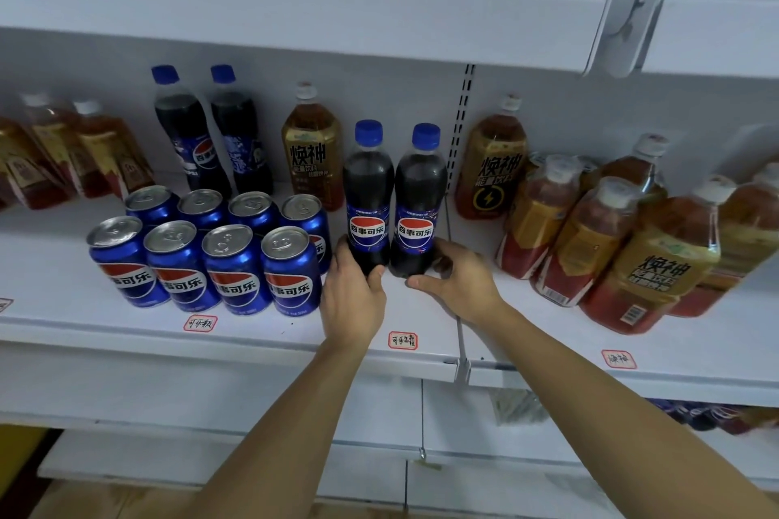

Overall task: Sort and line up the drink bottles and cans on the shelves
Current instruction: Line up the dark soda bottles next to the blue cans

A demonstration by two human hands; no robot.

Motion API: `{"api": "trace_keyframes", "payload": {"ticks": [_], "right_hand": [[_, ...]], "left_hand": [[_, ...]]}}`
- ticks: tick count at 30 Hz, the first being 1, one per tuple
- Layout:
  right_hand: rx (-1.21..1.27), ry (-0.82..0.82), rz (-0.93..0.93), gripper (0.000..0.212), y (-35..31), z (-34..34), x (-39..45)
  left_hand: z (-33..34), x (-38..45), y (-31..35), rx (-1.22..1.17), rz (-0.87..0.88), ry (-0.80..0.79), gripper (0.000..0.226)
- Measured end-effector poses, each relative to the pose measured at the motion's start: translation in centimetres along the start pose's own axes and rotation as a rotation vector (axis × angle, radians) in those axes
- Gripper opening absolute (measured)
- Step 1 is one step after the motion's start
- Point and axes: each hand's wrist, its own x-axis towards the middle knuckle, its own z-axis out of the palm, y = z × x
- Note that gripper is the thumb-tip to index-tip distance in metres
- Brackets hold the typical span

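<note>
On a white shop shelf (236,333), tea bottles (84,152) lean at the far left end, near the back wall. Next along, eight blue cola cans (210,253) stand in two rows of four toward the front edge, with two cola bottles (210,131) upright behind them at the back and one gold energy-drink bottle (312,147) just beside those.

Mid-shelf, the left hand (352,299) grips the base of one cola bottle (367,198); the right hand (459,278) curls round the base of its twin (419,202). The pair stand upright, touching or nearly so, a little back from the front edge and above a red-bordered label (403,340).

To the right, past the shelf joint, another gold bottle (491,164) stands at the back, and a crowd of tea and energy bottles (611,240) leans toward the right end.

The risks, as judged from here: both bottles are held low, so a quick shove could tip their tall tops forward off the front edge or into each other. The left bottle sits just beside the nearest can (291,270); sliding it leftward could knock that can and disturb the rows. The right forearm reaches close past the leaning bottles, and a careless brush there could bring several down. The lone gold bottle behind the pair would be struck if they were pushed straight back.
</note>
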Motion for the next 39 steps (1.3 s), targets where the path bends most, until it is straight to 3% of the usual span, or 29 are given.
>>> {"api": "trace_keyframes", "payload": {"ticks": [14,22,36,39], "right_hand": [[-0.118,0.020,-0.058,0.048,-0.4,0.1,-0.3],[-0.133,0.018,-0.062,0.049,-0.3,0.2,-0.3],[-0.106,-0.002,-0.038,0.055,-1.3,-0.2,-1.0],[-0.062,0.000,0.014,0.076,-1.8,-0.2,-1.5]], "left_hand": [[0.1,-0.1,0.0,-0.020,0.000,0.017,0.064],[0.1,-0.1,0.1,-0.011,-0.003,0.021,0.065],[-0.5,-0.3,0.8,-0.001,0.006,0.010,0.062],[-0.9,-0.6,0.9,-0.027,-0.027,-0.012,0.067]]}}
